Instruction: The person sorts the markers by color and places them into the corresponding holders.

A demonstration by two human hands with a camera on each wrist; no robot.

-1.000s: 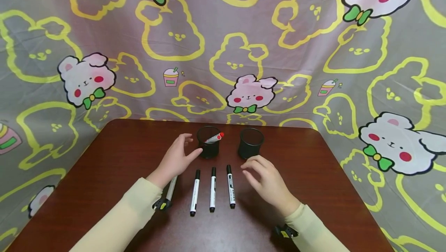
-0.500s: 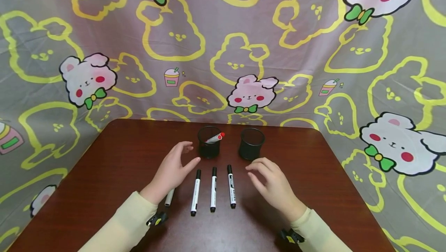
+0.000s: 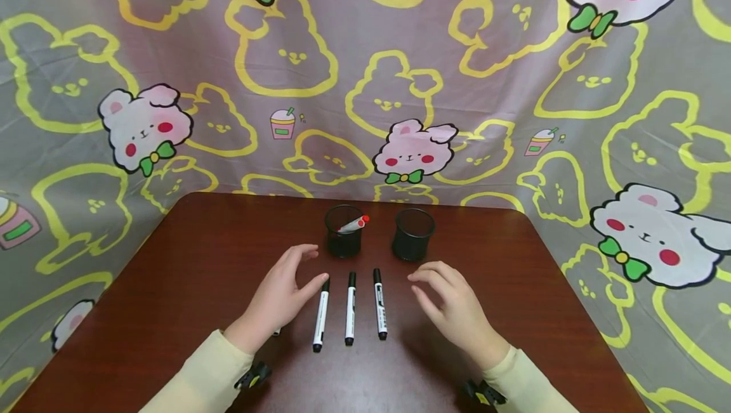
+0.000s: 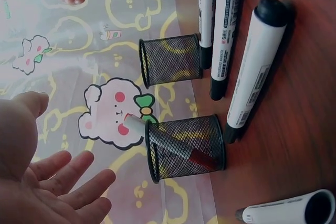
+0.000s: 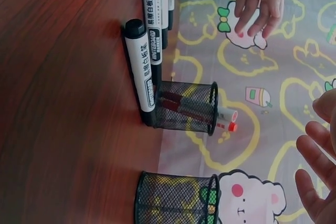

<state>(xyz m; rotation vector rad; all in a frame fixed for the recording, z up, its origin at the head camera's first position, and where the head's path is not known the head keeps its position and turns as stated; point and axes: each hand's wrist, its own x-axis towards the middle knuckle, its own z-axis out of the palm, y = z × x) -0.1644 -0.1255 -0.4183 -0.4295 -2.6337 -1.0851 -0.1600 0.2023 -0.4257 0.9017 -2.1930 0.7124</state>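
Observation:
My left hand (image 3: 280, 292) hovers with spread, gently bent fingers and holds nothing. Below it, a marker (image 4: 289, 209) lies mostly hidden in the head view. To the right of that hand lie three white whiteboard markers with black caps, one on the left (image 3: 322, 316), one in the middle (image 3: 350, 310) and one on the right (image 3: 380, 306). My right hand (image 3: 457, 308) hovers beside the right marker, fingers loosely bent, nothing in them. Behind the row stands a black mesh pen cup (image 3: 344, 247) with two red-tipped markers (image 3: 354, 224) leaning in it.
A second black mesh pen cup (image 3: 412, 240), with nothing seen inside, stands right of the first. Both rest on a dark brown table (image 3: 502, 254), near its back edge. A cartoon-printed cloth (image 3: 320, 32) hangs behind and along the sides.
Both hands have drawn back toward the person, the left away from its cup and further over the leftmost marker. The right has shifted slightly rightward. Markers and cups stay put.

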